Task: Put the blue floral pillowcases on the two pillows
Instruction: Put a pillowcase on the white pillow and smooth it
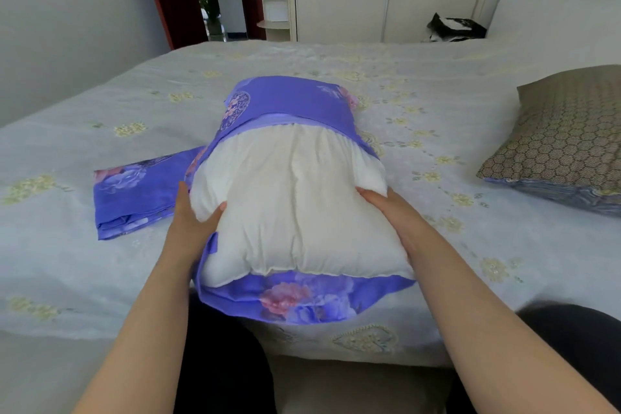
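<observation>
Both hands, left [193,212] and right [391,212], fingers flat, we're squeezing the pillow [295,198] sides, feeding it into the pillowcase [285,104] at centre frame.

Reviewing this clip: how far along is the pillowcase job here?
Done: nothing fully. In hand: both hands, left hand and right hand, press the white pillow into a blue floral pillowcase, far end covered. Left: the folded pillowcase and the hexagon-patterned pillow.

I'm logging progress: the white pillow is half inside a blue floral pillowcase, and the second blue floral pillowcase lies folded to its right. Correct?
Not quite. In the head view the second pillowcase lies folded to the left of the white pillow; the rest holds.
</observation>
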`<state>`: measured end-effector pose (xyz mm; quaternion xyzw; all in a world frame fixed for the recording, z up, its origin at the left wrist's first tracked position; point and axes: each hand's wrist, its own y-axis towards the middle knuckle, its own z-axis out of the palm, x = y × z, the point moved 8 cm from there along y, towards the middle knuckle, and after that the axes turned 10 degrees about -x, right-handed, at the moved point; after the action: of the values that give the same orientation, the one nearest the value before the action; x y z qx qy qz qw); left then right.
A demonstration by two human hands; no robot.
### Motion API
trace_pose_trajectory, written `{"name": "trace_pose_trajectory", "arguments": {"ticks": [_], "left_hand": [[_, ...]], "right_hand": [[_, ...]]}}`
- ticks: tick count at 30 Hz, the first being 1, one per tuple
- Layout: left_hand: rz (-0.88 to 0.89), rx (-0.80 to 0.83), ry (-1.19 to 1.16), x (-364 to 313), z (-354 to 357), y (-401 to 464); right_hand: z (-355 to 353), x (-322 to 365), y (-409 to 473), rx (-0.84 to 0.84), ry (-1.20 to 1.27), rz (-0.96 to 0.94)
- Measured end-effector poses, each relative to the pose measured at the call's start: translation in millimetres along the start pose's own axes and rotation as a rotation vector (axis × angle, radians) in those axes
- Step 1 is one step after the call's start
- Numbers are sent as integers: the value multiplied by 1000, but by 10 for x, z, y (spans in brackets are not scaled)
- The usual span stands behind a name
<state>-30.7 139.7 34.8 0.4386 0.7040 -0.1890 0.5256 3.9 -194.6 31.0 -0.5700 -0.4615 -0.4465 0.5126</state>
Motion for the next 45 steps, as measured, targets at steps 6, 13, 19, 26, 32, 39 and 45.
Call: {"name": "trace_pose_trajectory", "arguments": {"ticks": [6,13,19,26,32,39,45], "left_hand": [[335,108,-190,-440,510,-543],[185,403,160,-285,1231,-706],[317,504,707,-342,1285,-724],[595,75,836,-900,1077,-538],[550,86,487,-1383,1824,-36],[651,-31,106,-1559,1976,-228],[707,33,341,-1178,1941,-640]], "right_hand": [[-565,828,-270,-251,-227,-489],[-1543,254,-64,-381,-1222,67],[-989,1182,-136,-712,-1165,-546],[73,200,542,-94,-1374,-436],[-5,177,539,-115,-1344,-440],[-109,42,600,-249,-1322,-460],[-41,143,467,-496,-1132,-683]]}}
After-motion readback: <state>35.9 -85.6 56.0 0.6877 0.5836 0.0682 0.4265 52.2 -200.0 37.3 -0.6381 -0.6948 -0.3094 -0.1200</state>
